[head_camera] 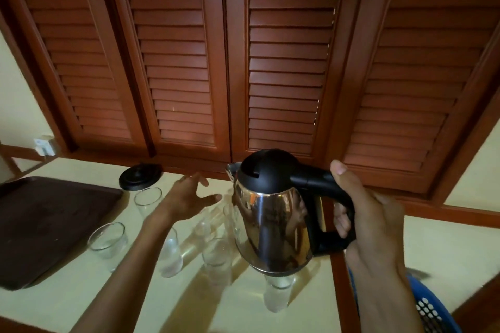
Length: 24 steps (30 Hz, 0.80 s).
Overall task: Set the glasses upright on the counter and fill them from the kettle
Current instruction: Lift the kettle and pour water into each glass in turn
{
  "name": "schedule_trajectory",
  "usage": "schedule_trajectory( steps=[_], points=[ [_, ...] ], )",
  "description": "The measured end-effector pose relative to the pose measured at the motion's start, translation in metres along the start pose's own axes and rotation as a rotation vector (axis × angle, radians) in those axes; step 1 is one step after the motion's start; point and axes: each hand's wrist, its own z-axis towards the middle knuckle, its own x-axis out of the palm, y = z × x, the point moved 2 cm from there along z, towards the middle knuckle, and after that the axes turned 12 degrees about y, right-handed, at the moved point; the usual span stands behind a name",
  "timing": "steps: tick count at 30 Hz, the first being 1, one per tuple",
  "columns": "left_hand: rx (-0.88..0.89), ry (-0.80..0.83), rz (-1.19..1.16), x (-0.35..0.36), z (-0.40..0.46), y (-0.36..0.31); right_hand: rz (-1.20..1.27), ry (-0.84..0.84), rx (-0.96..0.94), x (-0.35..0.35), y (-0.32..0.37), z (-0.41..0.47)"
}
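Note:
My right hand [370, 227] grips the black handle of a steel kettle [270, 227] and holds it in the air over the counter, spout pointing left. Several clear glasses stand upright on the pale counter [81, 303]: one at the back [147, 201], one at the left [108, 242], one beside my forearm [170, 254], one in the middle [216, 259], and one under the kettle's base [278, 292]. My left hand [189, 197] hovers with fingers spread above the glasses, just left of the kettle. Glasses behind the kettle are partly hidden.
A dark brown tray [46, 224] lies on the counter at the left. The kettle's round black base [140, 176] sits at the back by the louvred wooden doors [270, 62]. A blue plastic basket [430, 305] is at the lower right, beyond a wooden strip.

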Motion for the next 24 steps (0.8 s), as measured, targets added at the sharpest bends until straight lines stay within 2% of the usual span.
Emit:
schedule_trajectory(
  steps=[2, 5, 16, 20, 24],
  points=[
    [-0.113, 0.172, 0.076, 0.003, 0.007, 0.016, -0.024, -0.005, -0.030, 0.011, -0.002, -0.002],
    [-0.127, 0.310, 0.090, 0.009, 0.011, 0.032, -0.009, -0.007, -0.058, 0.030, -0.006, -0.005],
    [0.027, 0.178, 0.167, 0.030, 0.034, 0.060, -0.057, -0.041, -0.154, 0.090, -0.027, -0.026],
    [0.076, 0.146, 0.042, 0.026, 0.037, 0.068, -0.071, -0.136, -0.053, 0.100, -0.032, -0.037],
    [0.116, 0.034, -0.188, 0.006, 0.036, 0.079, -0.084, -0.243, 0.020, 0.110, -0.034, -0.045]
  ],
)
